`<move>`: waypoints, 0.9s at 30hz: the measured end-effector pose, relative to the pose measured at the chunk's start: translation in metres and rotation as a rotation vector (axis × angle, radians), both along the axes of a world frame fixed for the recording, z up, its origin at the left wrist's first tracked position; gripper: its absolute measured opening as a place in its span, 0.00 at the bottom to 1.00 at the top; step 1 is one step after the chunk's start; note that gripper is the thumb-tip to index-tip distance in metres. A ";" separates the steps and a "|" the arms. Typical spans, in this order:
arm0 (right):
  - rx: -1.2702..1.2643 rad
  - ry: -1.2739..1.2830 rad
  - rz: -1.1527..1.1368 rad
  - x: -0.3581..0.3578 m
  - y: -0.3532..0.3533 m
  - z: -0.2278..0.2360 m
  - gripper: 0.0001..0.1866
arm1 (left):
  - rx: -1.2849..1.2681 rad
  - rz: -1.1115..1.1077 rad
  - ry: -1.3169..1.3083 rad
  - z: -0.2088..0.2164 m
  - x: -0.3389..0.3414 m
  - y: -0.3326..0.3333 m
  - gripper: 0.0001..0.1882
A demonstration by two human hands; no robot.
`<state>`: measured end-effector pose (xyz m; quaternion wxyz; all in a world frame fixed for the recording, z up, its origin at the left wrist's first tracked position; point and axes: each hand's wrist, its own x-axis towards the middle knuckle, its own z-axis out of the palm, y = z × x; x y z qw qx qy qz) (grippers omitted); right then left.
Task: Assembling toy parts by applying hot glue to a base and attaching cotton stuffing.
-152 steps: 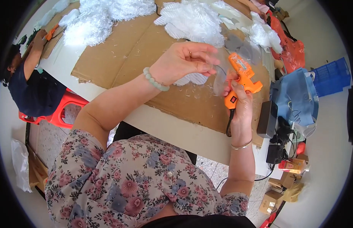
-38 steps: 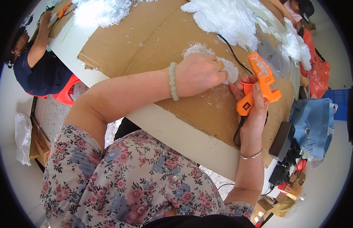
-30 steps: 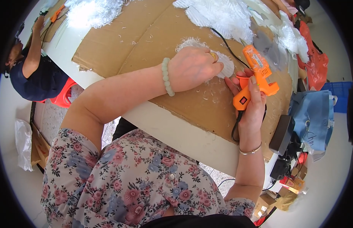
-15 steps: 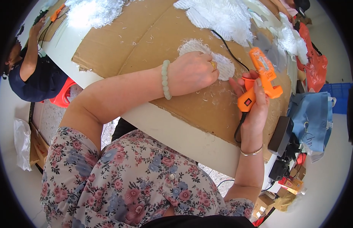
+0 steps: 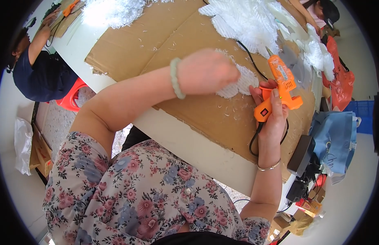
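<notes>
My right hand (image 5: 274,107) grips an orange hot glue gun (image 5: 284,77) by its handle, with the metal nozzle tilted up and away from me. A black cord runs from the handle's base. My left hand (image 5: 208,72), with a pale green bead bracelet at the wrist, is blurred by motion. It appears curled, but its fingers are smeared and hidden, so what they hold, if anything, does not show. Beneath and just right of it, a white feathery piece (image 5: 247,79) lies on brown cardboard (image 5: 189,116), partly covered by the hand.
White feathery heaps (image 5: 242,24) and a fluffy white pile (image 5: 112,13) lie on the far side. A black cable (image 5: 250,57) crosses the cardboard. At right are a dark box (image 5: 301,155), a blue bag (image 5: 332,139) and a red bag (image 5: 338,77). Other people sit far left and far right.
My left hand has shifted leftward off the white feathery piece, uncovering more of it, and is now blurred. My right hand keeps its grip on the glue gun. The view has shifted slightly.
</notes>
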<state>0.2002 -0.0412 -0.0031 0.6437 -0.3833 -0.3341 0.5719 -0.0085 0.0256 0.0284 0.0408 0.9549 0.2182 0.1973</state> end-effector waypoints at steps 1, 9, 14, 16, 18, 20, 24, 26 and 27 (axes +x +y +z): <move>-0.002 0.003 0.000 0.000 0.000 -0.001 0.17 | -0.010 0.110 -0.061 0.005 -0.007 0.007 0.07; -0.018 -0.042 -0.004 0.000 0.000 -0.001 0.17 | -0.093 0.471 -0.089 -0.003 -0.026 0.040 0.06; -0.032 -0.048 -0.014 -0.001 0.002 0.000 0.17 | -0.097 0.406 -0.052 -0.015 -0.022 0.047 0.06; -0.031 -0.048 -0.014 0.001 0.002 0.000 0.17 | -0.110 0.415 -0.048 -0.017 -0.022 0.049 0.07; -0.022 -0.036 -0.005 0.002 0.002 -0.001 0.17 | -0.016 0.425 -0.008 -0.017 -0.024 0.050 0.06; -0.036 -0.042 -0.007 0.002 0.002 0.000 0.17 | 0.003 0.432 -0.009 -0.016 -0.024 0.049 0.07; -0.050 -0.053 -0.012 0.002 0.003 0.001 0.17 | 0.085 0.431 -0.004 -0.015 -0.023 0.049 0.06; -0.053 -0.042 -0.013 0.003 0.003 0.000 0.17 | 0.127 0.400 -0.057 -0.014 -0.020 0.049 0.05; -0.056 -0.031 -0.011 0.003 0.003 0.000 0.17 | 0.169 0.373 -0.110 -0.013 -0.018 0.048 0.04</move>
